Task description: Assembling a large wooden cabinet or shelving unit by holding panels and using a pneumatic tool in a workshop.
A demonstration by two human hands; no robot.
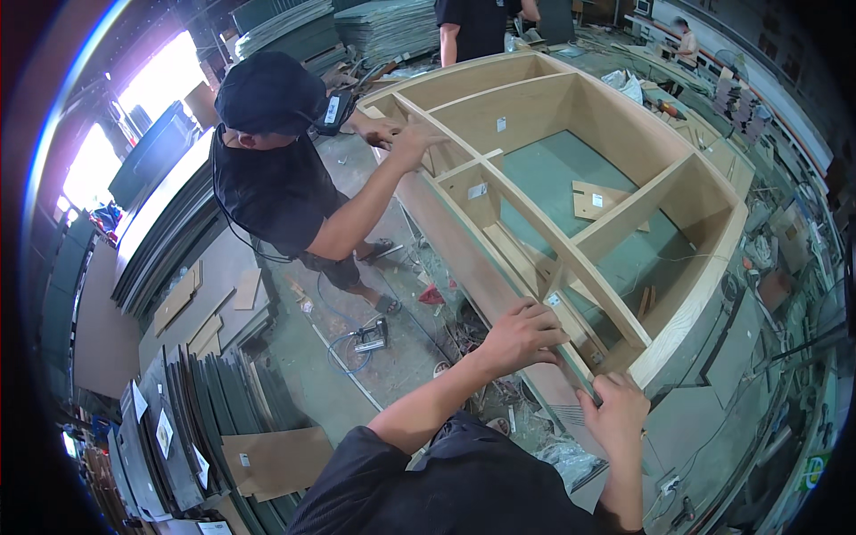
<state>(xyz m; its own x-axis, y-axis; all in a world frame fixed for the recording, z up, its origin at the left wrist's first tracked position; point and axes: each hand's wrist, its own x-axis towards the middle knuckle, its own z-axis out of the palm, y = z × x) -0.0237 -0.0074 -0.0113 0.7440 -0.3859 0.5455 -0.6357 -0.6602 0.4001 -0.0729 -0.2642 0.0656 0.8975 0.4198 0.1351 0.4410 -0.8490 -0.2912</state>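
Note:
In front of me stands a large pale wooden frame [584, 252] with curved outer sides and several dividers. A long board [477, 267] with a green edge runs along its near left side. My left hand [524, 337] curls its fingers over the board's upper edge. Closer to the near corner, my right hand [617, 410] grips the board's end, thumb on the inner side. At the far end, a co-worker in a dark cap [272, 94] leans in, and that person's hands [406, 143] rest at the frame's corner.
A nail gun [371, 336] with a blue hose lies on the floor left of the frame. Stacked dark panels [178, 437] stand at lower left, with loose wooden pieces [183, 296] beyond. A loose wooden piece [593, 201] lies inside the frame. Another person [477, 31] stands behind it.

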